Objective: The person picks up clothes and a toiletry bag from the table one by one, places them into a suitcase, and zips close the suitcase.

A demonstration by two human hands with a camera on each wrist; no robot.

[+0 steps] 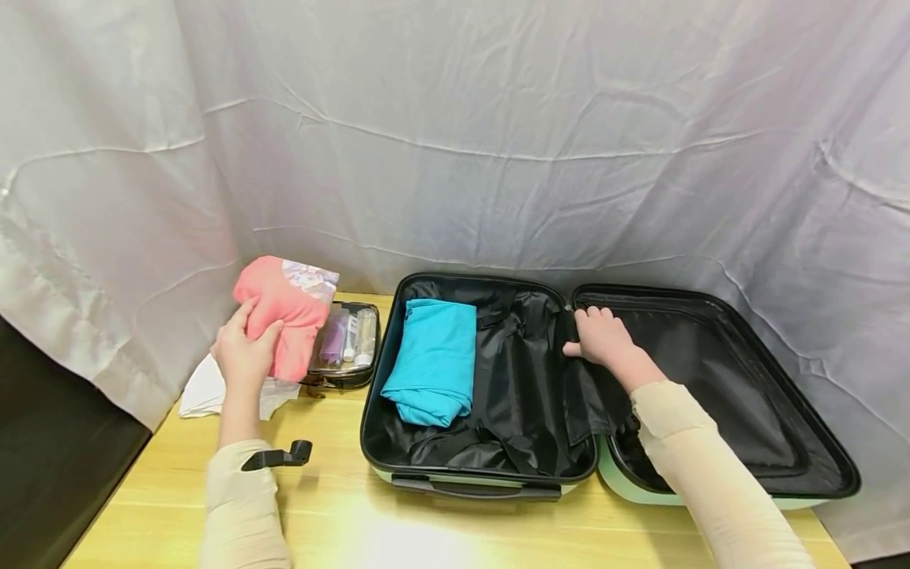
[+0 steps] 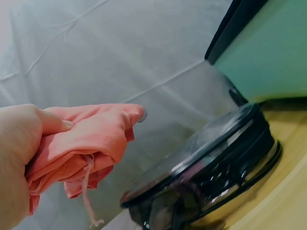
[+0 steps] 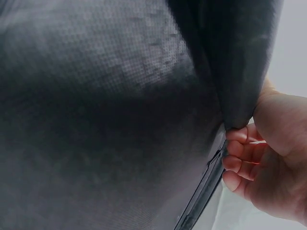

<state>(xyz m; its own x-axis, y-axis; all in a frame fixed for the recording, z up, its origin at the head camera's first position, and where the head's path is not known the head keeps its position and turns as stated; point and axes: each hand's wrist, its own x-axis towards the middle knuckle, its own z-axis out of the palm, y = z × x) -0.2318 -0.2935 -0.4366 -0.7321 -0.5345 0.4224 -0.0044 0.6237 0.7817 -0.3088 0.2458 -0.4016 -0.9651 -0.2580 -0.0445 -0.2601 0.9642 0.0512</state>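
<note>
My left hand (image 1: 245,352) pinches a folded coral cloth (image 1: 287,316) with a printed patch, held above the left side of a clear-topped black case (image 1: 346,340). In the left wrist view the coral cloth (image 2: 91,143) is in the fingers, a thin string hanging from it. My right hand (image 1: 603,336) is at the middle of the spread suitcase, its fingers curled on the black lining flap (image 1: 586,395); the right wrist view shows the right hand (image 3: 268,163) gripping the fabric edge beside a zipper. A folded turquoise cloth (image 1: 437,356) lies in the suitcase's left half.
White cloth (image 1: 206,387) lies on the wooden table (image 1: 341,490) at the far left, partly under my left forearm. Dark glasses (image 1: 313,387) rest in front of the case. The suitcase's right half (image 1: 732,395) lies beside the left one. Grey curtain (image 1: 498,158) hangs behind.
</note>
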